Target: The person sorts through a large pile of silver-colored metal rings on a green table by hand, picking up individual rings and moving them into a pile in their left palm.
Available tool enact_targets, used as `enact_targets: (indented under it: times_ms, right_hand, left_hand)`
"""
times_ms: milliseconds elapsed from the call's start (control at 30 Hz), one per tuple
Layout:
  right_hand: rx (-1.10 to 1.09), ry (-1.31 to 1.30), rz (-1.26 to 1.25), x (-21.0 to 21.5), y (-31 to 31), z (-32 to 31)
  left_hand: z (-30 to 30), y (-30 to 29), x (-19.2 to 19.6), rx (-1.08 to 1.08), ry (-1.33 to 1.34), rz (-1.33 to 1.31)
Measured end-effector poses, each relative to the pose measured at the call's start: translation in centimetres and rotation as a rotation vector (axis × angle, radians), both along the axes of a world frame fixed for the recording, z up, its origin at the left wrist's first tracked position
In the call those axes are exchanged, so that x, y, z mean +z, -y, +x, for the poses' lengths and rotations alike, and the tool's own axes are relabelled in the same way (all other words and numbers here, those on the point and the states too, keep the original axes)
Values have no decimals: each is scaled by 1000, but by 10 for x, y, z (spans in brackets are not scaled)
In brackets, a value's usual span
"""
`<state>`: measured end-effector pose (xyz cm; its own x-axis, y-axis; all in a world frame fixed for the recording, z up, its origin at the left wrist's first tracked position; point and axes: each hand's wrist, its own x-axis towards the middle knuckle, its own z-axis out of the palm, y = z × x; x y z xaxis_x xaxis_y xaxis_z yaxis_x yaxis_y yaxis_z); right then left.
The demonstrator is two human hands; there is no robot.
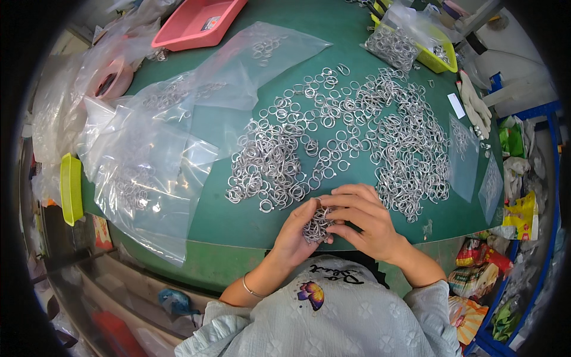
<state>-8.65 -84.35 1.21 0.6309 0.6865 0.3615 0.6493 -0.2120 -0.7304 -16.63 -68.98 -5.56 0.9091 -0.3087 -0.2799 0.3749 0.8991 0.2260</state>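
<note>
Both hands point(333, 223) cup ring bunch point(316, 225) over green table point(238, 220).

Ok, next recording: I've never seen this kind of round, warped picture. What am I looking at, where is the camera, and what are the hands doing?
There is no machine here. A person wears a wide fisheye camera on the head, looking down, so straight edges bend near the rim. The left hand and right hand meet at the near edge of a green table, together holding a small bunch of silver metal rings. Many more loose silver rings lie spread across the table. To the left are clear plastic bags, some holding rings, and a pink plastic tray sits at the far edge. A yellow bin with bagged rings stands far right.
</note>
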Motion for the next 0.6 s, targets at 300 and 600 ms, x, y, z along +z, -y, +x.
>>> enact_targets:
  times_ms: [300, 600]
  right_hand:
    - [-29, 95, -206, -25, -35, 54]
    - [93, 167, -341, -44, -27, 73]
  left_hand:
    - [-7, -1, 4, -31, -79, -141]
    - [-15, 0, 1, -41, 5, -129]
